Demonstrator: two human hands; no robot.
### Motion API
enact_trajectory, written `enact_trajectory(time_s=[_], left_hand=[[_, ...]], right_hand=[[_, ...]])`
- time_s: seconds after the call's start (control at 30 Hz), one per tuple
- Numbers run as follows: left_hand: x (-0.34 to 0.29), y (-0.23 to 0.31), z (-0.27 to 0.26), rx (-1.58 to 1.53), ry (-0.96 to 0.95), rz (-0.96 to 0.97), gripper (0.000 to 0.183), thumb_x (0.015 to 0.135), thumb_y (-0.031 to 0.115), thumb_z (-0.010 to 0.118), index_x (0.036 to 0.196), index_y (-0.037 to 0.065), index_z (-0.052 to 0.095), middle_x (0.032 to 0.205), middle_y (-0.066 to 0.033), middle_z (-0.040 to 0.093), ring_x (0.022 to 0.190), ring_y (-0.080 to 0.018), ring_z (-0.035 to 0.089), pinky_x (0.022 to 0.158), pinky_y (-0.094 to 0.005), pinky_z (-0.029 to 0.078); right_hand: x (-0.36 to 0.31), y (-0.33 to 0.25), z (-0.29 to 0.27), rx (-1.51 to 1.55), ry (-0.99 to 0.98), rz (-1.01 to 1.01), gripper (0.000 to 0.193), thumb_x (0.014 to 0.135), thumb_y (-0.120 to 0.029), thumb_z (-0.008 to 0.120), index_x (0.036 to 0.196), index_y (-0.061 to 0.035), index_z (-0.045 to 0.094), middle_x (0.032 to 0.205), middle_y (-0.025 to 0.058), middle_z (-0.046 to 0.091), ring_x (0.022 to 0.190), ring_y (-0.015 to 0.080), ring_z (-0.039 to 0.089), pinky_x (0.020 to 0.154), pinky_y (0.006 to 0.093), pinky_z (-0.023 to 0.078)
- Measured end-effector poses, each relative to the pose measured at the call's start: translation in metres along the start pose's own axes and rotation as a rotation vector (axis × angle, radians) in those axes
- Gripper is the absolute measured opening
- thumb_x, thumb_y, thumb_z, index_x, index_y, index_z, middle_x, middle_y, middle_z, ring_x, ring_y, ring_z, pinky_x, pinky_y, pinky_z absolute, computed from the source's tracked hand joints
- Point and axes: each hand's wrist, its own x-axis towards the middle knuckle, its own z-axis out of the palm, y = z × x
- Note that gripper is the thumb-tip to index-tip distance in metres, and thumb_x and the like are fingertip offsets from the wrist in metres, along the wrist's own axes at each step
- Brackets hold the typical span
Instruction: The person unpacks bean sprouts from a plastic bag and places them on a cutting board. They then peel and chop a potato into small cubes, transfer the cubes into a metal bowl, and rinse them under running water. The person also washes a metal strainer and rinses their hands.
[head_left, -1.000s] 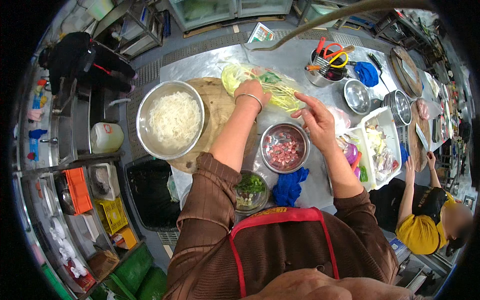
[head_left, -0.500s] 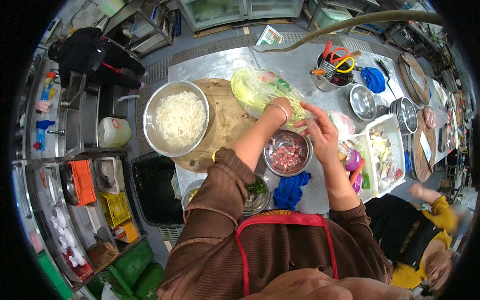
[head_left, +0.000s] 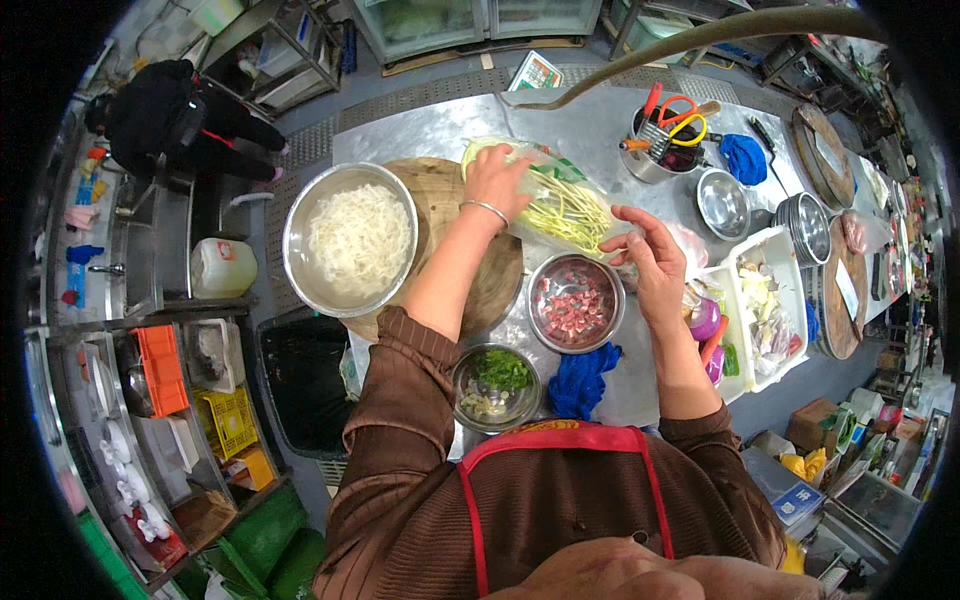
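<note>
A bundle of long, thin yellow-green vegetable stalks (head_left: 565, 215) lies in a clear plastic bag (head_left: 545, 160) at the table's middle. My left hand (head_left: 497, 185), with a bangle at the wrist, rests over the bundle's leafy end, fingers apart. By the cut ends, my right hand (head_left: 655, 258) hovers with thumb and forefinger spread and the other fingers bent. Just below the stalks stands a steel bowl (head_left: 535, 335) of diced pink meat (head_left: 577, 303). Left of my left arm, a large steel bowl (head_left: 292, 250) of white noodle-like strands (head_left: 360, 240) overlaps the round wooden board (head_left: 490, 285).
A bowl with chopped greens (head_left: 503, 370) and a blue cloth (head_left: 582, 382) lie near my body. To the right are a white vegetable crate (head_left: 790, 375), a steel bowl (head_left: 722, 205) and a utensil pot (head_left: 655, 168). Another person (head_left: 160, 110) bends at the left sinks.
My left hand has moved from the cut ends left to the leafy end, exposing the stalks. My right hand has shifted slightly. The person in yellow sleeves at the right is out of view.
</note>
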Motion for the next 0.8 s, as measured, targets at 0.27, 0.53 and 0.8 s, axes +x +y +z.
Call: enact_trajectory(time_s=[0.27,0.53,0.8], left_hand=[[-0.048,-0.002,-0.017,-0.057,0.253,0.027,0.011,0.071,0.008,0.075,0.082,0.009,0.072,0.128,-0.0145,0.056,0.123,-0.0346,0.050,0.097,-0.0446,0.043],[-0.067,0.010,-0.050,-1.302,0.700,-0.669,0.007,0.095,0.010,0.067,0.100,0.005,0.066,0.084,0.0037,0.060,0.071,-0.0039,0.049,0.065,-0.0195,0.039],[-0.091,0.003,-0.055,-1.190,0.439,-0.687,0.012,0.096,0.018,0.067,0.087,0.011,0.063,0.077,0.0067,0.058,0.064,-0.0032,0.046,0.058,-0.0196,0.035]], right_hand=[[0.009,0.010,-0.016,0.065,0.100,0.014,0.029,0.100,-0.006,0.051,0.127,0.0015,0.059,0.125,0.0136,0.066,0.088,0.0164,0.069,0.073,0.0263,0.054],[0.025,0.035,-0.036,0.302,0.336,0.060,0.019,0.098,-0.006,0.055,0.114,-0.0016,0.063,0.110,0.0142,0.070,0.074,0.0141,0.065,0.063,0.0240,0.049],[0.053,0.037,-0.007,0.047,0.081,0.191,0.019,0.095,-0.010,0.060,0.110,-0.0010,0.068,0.098,0.0085,0.072,0.072,0.0095,0.061,0.055,0.0197,0.042]])
